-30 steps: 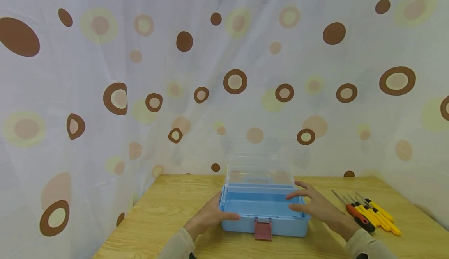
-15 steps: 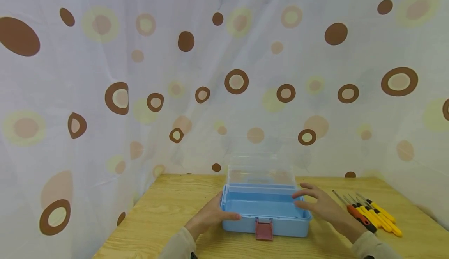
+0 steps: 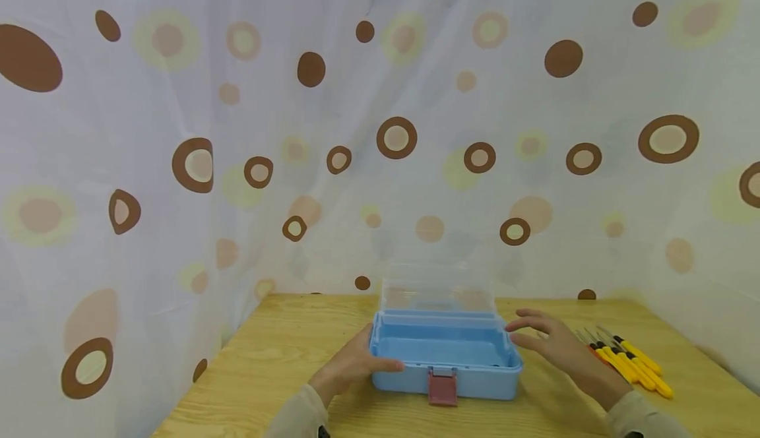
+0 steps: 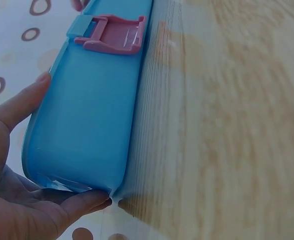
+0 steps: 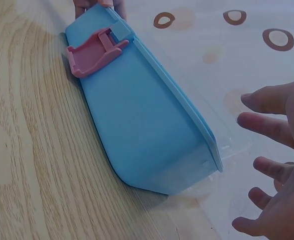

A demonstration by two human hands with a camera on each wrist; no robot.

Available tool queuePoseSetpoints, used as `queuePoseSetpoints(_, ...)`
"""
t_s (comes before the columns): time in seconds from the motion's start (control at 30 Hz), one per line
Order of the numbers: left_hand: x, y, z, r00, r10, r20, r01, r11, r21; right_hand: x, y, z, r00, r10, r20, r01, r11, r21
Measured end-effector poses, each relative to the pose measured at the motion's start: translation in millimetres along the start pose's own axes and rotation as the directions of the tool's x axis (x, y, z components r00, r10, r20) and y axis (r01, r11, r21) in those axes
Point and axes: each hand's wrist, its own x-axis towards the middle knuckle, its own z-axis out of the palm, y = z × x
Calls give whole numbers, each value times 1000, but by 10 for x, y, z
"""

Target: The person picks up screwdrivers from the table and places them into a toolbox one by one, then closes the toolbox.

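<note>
A light blue plastic storage box (image 3: 475,383) stands on the table with its clear lid (image 3: 439,291) raised at the back. From its front hangs a pink latch (image 3: 443,387), unfastened. My left hand (image 3: 356,362) holds the box's left end, thumb at the front rim; in the left wrist view its fingers (image 4: 81,204) reach round the end wall. My right hand (image 3: 561,345) hovers beside the right end with fingers spread and slightly bent, holding nothing. In the right wrist view, a gap shows between its fingertips (image 5: 247,120) and the box.
Several screwdrivers with yellow handles (image 3: 644,371) lie in a bunch on the right of the wooden table (image 3: 285,339). A red-handled one is mostly hidden behind my right hand. A white curtain (image 3: 332,108) with brown circles hangs behind and to the sides.
My right hand has drawn away from over the box's right side, moving right toward the screwdrivers, and now covers most of the red one. The left hand keeps its hold on the box.
</note>
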Motion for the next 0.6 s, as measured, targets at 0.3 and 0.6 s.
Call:
queuePoseSetpoints(0.3,-1,14,-16,1000,3,13,-3,1000,3,-78,96,-123,999,-3,-44,1,999,-52)
queuePoseSetpoints(0.6,-15,10,-35,1000,-10,6,10,1000,-12,-135,291,-342,994,86,-70,-92,992,-90)
